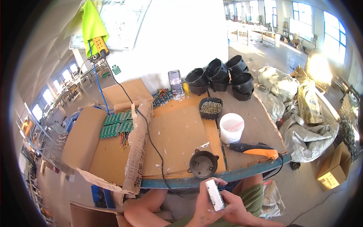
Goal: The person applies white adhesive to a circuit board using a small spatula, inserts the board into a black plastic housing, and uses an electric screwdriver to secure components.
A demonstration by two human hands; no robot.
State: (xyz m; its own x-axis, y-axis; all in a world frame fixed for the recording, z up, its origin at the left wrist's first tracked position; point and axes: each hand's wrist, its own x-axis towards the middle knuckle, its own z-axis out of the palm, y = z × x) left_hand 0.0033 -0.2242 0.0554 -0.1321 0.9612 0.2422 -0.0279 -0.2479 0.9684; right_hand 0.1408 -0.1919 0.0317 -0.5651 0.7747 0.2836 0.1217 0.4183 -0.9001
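In front of my lap, beyond the table's near edge, my left hand (203, 207) and my right hand (233, 207) are both closed around a narrow white-faced block (215, 195) with dark edges. Its exact kind is not clear, since fingers cover its sides. The left hand wraps its left side, and the right fingers press against the lower right. Just past the hands, a round black plastic housing (203, 164) with small side lugs sits on the table's edge, its open side up.
A cardboard box (137, 166) of green circuit boards (115, 125) stands left, crossed by a black cable (150, 140). A black-and-orange power tool (261, 151), white tub (231, 128), dish of small metal parts (210, 108), phone (175, 82) and black cups (217, 73) occupy the table.
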